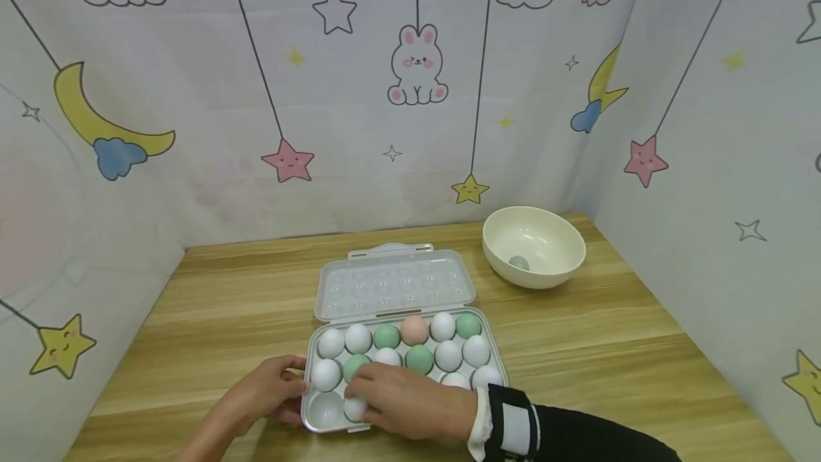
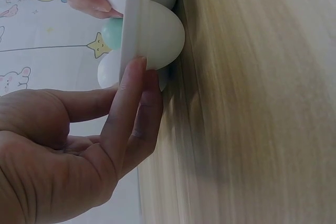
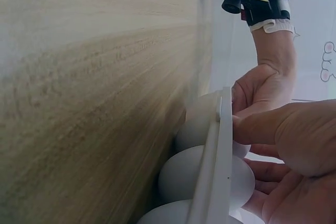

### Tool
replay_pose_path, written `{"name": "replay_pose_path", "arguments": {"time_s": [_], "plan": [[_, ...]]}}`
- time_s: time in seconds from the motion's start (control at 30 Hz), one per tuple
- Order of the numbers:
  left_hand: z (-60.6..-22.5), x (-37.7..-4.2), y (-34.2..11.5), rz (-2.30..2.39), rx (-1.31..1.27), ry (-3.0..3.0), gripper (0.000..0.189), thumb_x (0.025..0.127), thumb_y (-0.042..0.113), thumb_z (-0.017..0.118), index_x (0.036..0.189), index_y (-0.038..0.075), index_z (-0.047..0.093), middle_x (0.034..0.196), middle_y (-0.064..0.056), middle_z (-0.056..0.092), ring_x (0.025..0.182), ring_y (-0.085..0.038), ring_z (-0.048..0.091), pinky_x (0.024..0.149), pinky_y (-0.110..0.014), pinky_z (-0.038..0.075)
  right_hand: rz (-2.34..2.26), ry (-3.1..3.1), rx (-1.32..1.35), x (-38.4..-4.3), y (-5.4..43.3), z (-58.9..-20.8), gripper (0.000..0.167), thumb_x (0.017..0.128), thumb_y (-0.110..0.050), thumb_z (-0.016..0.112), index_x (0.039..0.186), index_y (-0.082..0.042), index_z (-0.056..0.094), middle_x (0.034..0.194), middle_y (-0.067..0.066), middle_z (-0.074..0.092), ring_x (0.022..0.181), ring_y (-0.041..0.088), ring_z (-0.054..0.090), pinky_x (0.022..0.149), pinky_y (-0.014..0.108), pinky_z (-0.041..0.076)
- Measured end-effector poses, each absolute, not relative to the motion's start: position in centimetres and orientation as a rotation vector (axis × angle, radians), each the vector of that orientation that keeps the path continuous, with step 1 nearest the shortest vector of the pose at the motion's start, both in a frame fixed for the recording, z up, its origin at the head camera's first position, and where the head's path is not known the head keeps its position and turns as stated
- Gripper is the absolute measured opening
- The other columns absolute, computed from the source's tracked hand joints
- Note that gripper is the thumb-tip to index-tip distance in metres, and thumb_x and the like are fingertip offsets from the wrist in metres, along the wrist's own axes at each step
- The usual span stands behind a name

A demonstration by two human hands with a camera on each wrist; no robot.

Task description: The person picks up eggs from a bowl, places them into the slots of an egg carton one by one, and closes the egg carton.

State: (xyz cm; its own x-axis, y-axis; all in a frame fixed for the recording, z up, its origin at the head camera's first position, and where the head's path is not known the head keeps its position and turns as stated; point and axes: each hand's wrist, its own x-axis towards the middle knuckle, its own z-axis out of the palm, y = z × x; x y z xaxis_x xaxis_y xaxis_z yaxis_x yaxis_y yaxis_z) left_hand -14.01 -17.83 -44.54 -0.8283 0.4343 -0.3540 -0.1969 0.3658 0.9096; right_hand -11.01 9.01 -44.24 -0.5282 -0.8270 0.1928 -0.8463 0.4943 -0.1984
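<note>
A clear plastic egg box [image 1: 304,413] lies open on the table, its cups holding white, green and one pinkish egg. The front-left cup [image 1: 326,412] is bare. At the box's left end, my left hand [image 1: 272,392] grips the rim, fingers against the underside in the left wrist view. My right hand [image 1: 410,399] reaches over the front row and holds a white egg [image 1: 355,409] at the second cup from the left. Several eggs lie hidden under the right hand and sleeve. The right wrist view shows its thumb and fingers [image 3: 265,174] close above the rim.
The box's lid [image 1: 395,282] is folded back flat behind it. A cream bowl [image 1: 529,279] stands at the back right with a pale egg [image 1: 519,262] inside. Printed cloth hangs behind and beside the wooden table [image 1: 224,298].
</note>
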Motion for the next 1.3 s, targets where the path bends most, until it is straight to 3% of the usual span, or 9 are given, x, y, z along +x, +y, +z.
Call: {"name": "replay_pose_path", "arguments": {"time_s": [0.7,1.3], "plan": [[-44.5,-14.1,-17.8,1.487,0.207,2.087,0.045,0.098,-0.005,0.058,0.133,-0.025,0.039,0.098,-0.013,0.070,0.084,-0.027,0.070,0.066,-0.041,0.065,0.454,-2.584,1.434,-11.0,9.8,-43.5,0.022,0.100,-0.022,0.070,0.120,-0.014,0.067,0.119,-0.003,0.061,0.108,0.006,0.058,0.098,0.010,0.045],[-44.6,-14.3,-17.6,1.464,0.172,2.112,0.044,0.098,-0.006,0.058,0.134,-0.024,0.040,0.097,-0.014,0.069,0.080,-0.026,0.070,0.065,-0.041,0.065,0.551,-2.568,1.087,-14.4,15.7,-36.2,0.033,0.099,-0.029,0.072,0.126,-0.009,0.067,0.127,0.005,0.066,0.121,0.024,0.061,0.103,0.042,0.053]]}}
